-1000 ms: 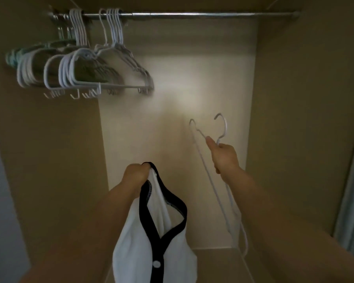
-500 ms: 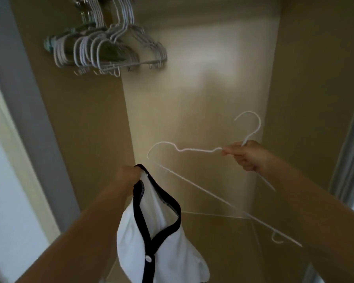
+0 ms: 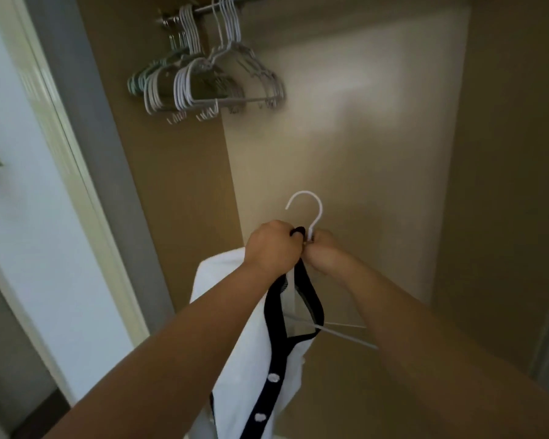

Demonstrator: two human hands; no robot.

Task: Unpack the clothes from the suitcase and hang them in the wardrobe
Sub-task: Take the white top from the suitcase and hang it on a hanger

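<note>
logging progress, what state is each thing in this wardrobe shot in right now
white hanger: off the rail, partly inside the top's neckline
white top: buttoned, not yet hung
left hand: grips the top's black collar
right hand: grips the hanger's neck
spare hangers: hooked on the rail, bunched together

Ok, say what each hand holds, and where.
Left hand grips the top by its black neckline; right hand pinches the hanger at the neck under its hook.
</note>
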